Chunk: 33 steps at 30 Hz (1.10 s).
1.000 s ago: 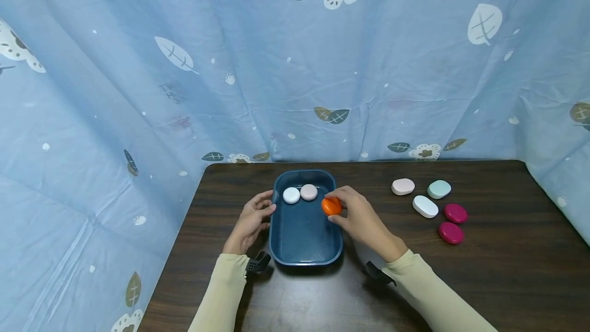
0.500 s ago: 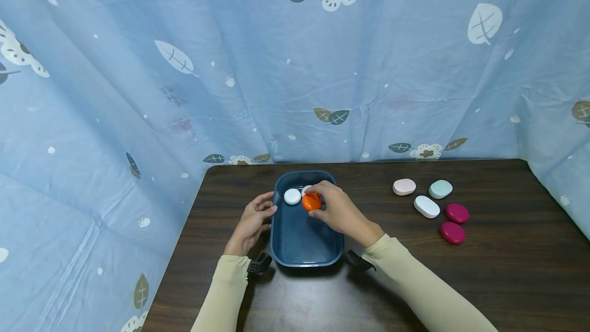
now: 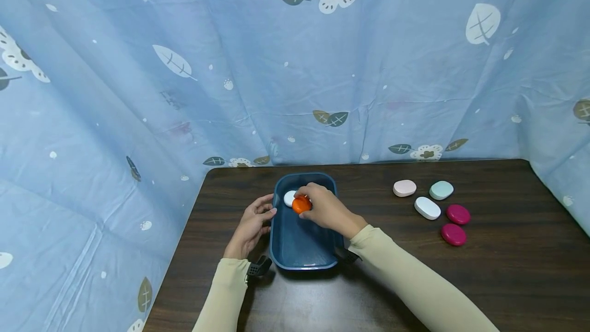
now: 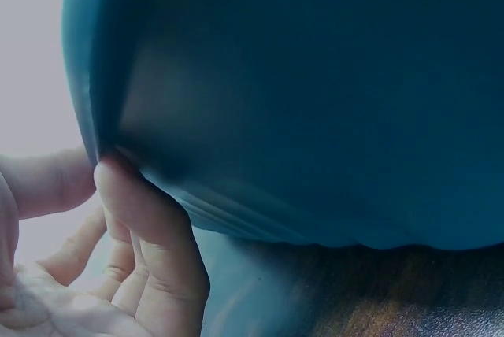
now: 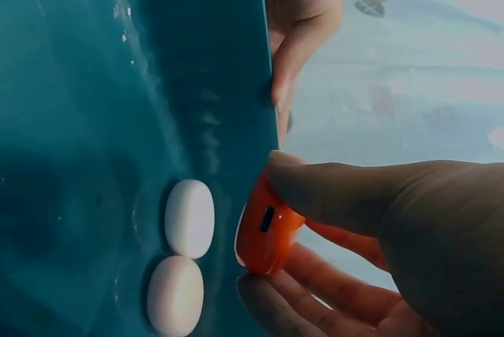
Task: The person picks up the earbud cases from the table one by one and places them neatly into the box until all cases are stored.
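My right hand [image 3: 326,210] pinches an orange earbud case [image 3: 301,205] between thumb and fingers, over the far part of a dark blue tray [image 3: 304,247]. A small dark slot shows on the case's side in the right wrist view. Two pale rounded cases lie in the tray: a white case [image 5: 189,219] and a pinkish case [image 5: 176,296], side by side. In the head view my right hand hides the pinkish one. At the tray's left side, my left hand [image 3: 250,224] pinches the rim between thumb and fingers, as the left wrist view [image 4: 150,227] confirms.
On the dark wooden table [image 3: 382,281], right of the tray, lie a pale pink case [image 3: 404,188], a mint case [image 3: 441,190], a white oval case [image 3: 427,208] and two magenta cases [image 3: 454,234]. A blue patterned curtain [image 3: 258,65] hangs behind and at the left.
My right hand has carried the orange earbud case leftward from the tray's right side to near the white case, now covering the pinkish one. My left hand stays at the rim.
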Tool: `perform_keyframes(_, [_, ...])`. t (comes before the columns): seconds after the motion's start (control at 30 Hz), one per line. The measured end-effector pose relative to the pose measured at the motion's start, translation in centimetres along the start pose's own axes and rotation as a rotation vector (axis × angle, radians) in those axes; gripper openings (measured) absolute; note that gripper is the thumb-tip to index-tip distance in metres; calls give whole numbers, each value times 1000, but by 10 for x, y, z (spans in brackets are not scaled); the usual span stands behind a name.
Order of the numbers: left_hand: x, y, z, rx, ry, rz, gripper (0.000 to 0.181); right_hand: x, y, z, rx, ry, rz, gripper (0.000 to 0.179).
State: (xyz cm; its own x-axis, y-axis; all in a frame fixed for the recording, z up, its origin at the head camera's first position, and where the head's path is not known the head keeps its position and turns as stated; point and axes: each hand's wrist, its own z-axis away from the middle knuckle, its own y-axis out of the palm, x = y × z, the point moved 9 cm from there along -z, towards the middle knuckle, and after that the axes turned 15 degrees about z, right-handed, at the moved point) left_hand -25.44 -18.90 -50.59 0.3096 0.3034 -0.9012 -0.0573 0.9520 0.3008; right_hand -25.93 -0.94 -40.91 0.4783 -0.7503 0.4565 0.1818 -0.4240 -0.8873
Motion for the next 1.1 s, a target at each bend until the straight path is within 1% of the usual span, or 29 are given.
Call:
perform_keyframes(0.2, [1, -1, -1, -3, -9, -9, 45, 6, 9, -9, 59, -23, 2, 41])
perform_keyframes(0.4, [1, -2, 0, -2, -10, 3, 45, 11, 18, -15, 123, -37, 30, 41])
perform_keyframes(0.67, [1, 0, 0, -9, -19, -1, 45, 10, 25, -22, 146, -38, 59, 40])
perform_keyframes(0.83, [0, 1, 0, -3, -16, -3, 45, 8, 27, -24, 158, -21, 45, 40])
perform_keyframes(1.0, [0, 1, 0, -5, -14, 1, 45, 7, 31, -25, 169, -26, 38, 39])
perform_keyframes(1.1, [0, 1, -1, -2, -11, 9, 45, 4, 32, -24, 175, -25, 14, 40])
